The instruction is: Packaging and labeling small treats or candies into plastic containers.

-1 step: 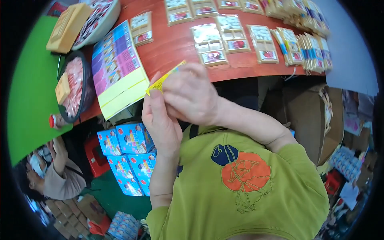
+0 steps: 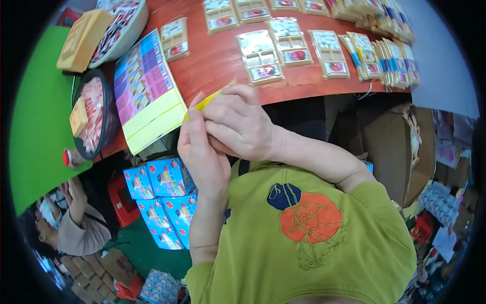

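Note:
Both hands meet in front of my chest, near the table's front edge. My left hand [image 2: 205,157] pinches the lower end of a narrow, yellow printed strip [image 2: 206,103] between thumb and fingers. Closed around its upper part, my right hand [image 2: 240,124] hides much of it; the far tip is blurred. Just left of the hands lies a stack of printed sheets [image 2: 147,86] in purple, blue and pale yellow. Beyond them, several flat compartment trays [image 2: 260,58] with white pieces and a red-patterned panel lie on the red table [image 2: 207,55].
At the left stand a dark basin [image 2: 107,109] of pink-white packets and a pale tub [image 2: 137,33] with a yellow block [image 2: 83,40] beside it. More trays [image 2: 392,63] are stacked at the right. Blue boxes [image 2: 169,177] stand below the table edge; another person [image 2: 81,228] sits lower left.
My right hand has shifted slightly, and less of the yellow strip shows. The table appears a little farther left in the view. Both hands still grip the strip.

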Demonstrator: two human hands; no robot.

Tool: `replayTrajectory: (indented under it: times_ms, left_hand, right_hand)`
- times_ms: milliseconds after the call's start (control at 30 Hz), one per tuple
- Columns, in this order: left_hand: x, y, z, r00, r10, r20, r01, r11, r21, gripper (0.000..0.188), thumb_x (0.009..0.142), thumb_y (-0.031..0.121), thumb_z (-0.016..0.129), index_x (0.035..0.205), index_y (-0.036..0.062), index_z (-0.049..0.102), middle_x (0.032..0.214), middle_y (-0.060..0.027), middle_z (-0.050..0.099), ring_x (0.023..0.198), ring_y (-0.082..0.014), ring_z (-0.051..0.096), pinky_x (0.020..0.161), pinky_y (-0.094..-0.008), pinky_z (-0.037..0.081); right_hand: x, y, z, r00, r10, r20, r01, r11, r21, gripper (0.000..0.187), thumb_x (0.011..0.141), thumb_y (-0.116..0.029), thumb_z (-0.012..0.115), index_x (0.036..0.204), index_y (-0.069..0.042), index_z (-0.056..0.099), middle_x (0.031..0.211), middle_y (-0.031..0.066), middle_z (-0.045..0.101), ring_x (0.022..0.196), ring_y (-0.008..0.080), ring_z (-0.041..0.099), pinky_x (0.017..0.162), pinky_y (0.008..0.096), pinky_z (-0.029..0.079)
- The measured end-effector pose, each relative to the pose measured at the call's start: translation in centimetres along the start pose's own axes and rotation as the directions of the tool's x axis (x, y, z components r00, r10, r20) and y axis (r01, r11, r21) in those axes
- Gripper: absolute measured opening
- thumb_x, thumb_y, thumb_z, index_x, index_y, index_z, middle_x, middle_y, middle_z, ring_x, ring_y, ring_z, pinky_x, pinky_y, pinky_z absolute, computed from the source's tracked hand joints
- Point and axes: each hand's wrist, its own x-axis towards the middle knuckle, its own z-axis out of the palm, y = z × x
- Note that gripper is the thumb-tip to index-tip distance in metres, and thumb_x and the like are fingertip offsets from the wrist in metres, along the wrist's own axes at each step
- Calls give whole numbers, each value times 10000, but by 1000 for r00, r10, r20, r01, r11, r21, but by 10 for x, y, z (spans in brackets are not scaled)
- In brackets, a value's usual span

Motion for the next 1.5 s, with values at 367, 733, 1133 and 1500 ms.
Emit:
replayTrajectory:
  times_ms: [367, 733, 1133, 1500]
  left_hand:
    - [47, -22, 7, 972, -208, 110, 205, 978, 35, 337, 1047, 226, 535, 1244, -39, 605, 1073, -86, 683, 976, -157, 652, 887, -340, 523]
    - [60, 11, -24, 990, -138, 22, 138, 990, 24, 344, 1038, 198, 540, 1282, -42, 567, 1182, -176, 646, 1073, -261, 639, 943, -416, 529]
    - [67, -13, -15, 977, -212, 14, 212, 970, -123, 322, 1028, 203, 570, 1244, -34, 604, 1138, -113, 671, 1047, -199, 646, 954, -386, 513]
    - [84, -49, 1, 1000, -21, -2, 21, 954, 300, 588, 913, 26, 690, 1413, -59, 392, 893, -105, 678, 672, -91, 581, 598, -216, 491]
  right_hand:
    - [-51, 84, -80, 713, 701, 10, -700, 712, 50, 309, 1012, -151, 541, 1280, 2, 542, 1160, 153, 601, 884, 209, 637, 748, 302, 517]
    - [-31, 92, -27, 661, 711, 240, -532, 669, -518, 281, 933, -235, 644, 1144, -63, 577, 1132, 130, 569, 886, 362, 671, 694, 446, 572]
    - [-11, 72, -58, 544, 756, 364, -744, 234, 626, 458, 1014, -194, 582, 1419, -31, 442, 1149, 88, 630, 886, 81, 559, 760, 241, 480]
    - [-24, 115, -60, 570, 780, 259, -819, 566, 98, 376, 966, -179, 657, 1316, -120, 535, 954, 64, 654, 931, 104, 611, 783, 261, 495]
